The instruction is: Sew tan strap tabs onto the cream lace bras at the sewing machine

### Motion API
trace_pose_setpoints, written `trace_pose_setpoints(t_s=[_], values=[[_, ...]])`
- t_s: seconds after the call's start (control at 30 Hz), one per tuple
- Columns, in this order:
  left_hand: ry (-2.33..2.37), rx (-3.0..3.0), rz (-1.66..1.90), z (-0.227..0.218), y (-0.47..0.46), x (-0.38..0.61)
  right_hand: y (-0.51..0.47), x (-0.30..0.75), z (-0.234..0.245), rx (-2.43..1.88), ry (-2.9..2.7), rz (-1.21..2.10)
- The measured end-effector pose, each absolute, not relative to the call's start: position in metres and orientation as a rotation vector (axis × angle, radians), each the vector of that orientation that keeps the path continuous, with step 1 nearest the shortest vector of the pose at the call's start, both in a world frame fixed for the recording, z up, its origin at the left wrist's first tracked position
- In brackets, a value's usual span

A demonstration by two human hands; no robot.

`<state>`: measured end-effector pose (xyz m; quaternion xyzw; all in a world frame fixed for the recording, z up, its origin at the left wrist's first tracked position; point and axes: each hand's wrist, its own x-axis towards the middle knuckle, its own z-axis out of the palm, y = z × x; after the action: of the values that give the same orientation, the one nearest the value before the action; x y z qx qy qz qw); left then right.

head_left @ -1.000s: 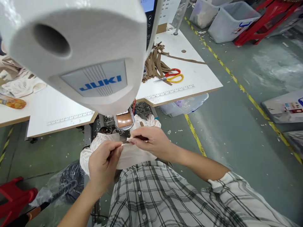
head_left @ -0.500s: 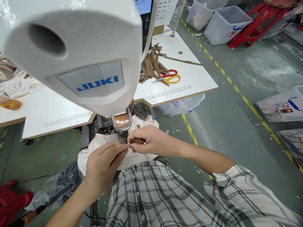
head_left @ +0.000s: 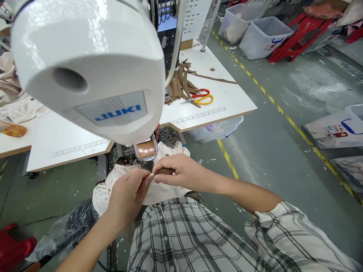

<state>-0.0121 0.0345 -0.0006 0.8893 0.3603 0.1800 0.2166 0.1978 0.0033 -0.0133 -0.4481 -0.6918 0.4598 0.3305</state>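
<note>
A white lace garment (head_left: 163, 194) lies over my lap, below the sewing machine's arm. My right hand (head_left: 181, 172) is closed on a brown fabric strip (head_left: 165, 171), part of which shows between thumb and forefinger. My left hand (head_left: 129, 192) pinches the strip's near end, its fingertips almost touching those of the right. A tiny pale bit shows at the pinch; what it is I cannot tell. Just beyond the hands is the machine's narrow bed with a copper-coloured plate (head_left: 146, 149), under the white JUKI head (head_left: 113, 102).
On the white table (head_left: 241, 96) lie a bundle of brown strips (head_left: 177, 85) and scissors (head_left: 200, 97) with red and yellow handles. Pale fabric (head_left: 17, 109) is piled at left. A clear bin (head_left: 265, 37) and a red stool (head_left: 300, 36) stand on the floor behind.
The camera view has shifted, showing more of the machine head. My hands keep the same pinch, close together, with hardly any movement.
</note>
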Motion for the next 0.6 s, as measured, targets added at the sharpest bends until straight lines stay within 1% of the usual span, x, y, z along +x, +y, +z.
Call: trace_pose_setpoints(t_s=[0.13,0.23,0.3,0.37,0.43,0.5,0.6], values=[[1.116,2.395,0.622,-0.005,0.03,-0.003,0.011,0.194,-0.01,-1.217,-1.882,0.813],[1.271,2.357,0.656,-0.007,0.036,-0.001,0.031,0.195,-0.001,-1.265,-1.972,0.778],[1.345,2.453,0.722,-0.012,0.047,-0.005,0.048,0.197,0.005,-1.309,-2.032,0.792],[1.23,2.692,0.841,-0.02,0.061,-0.014,0.062,0.198,0.01,-1.37,-2.093,0.77],[0.977,2.957,0.924,-0.029,0.073,-0.023,0.07,0.197,0.013,-1.415,-2.157,0.751],[0.776,3.127,0.912,-0.037,0.083,-0.032,0.072,0.196,0.015,-1.438,-2.195,0.741],[0.661,3.231,0.807,-0.041,0.094,-0.039,0.072,0.194,0.017,-1.485,-2.22,0.703]])
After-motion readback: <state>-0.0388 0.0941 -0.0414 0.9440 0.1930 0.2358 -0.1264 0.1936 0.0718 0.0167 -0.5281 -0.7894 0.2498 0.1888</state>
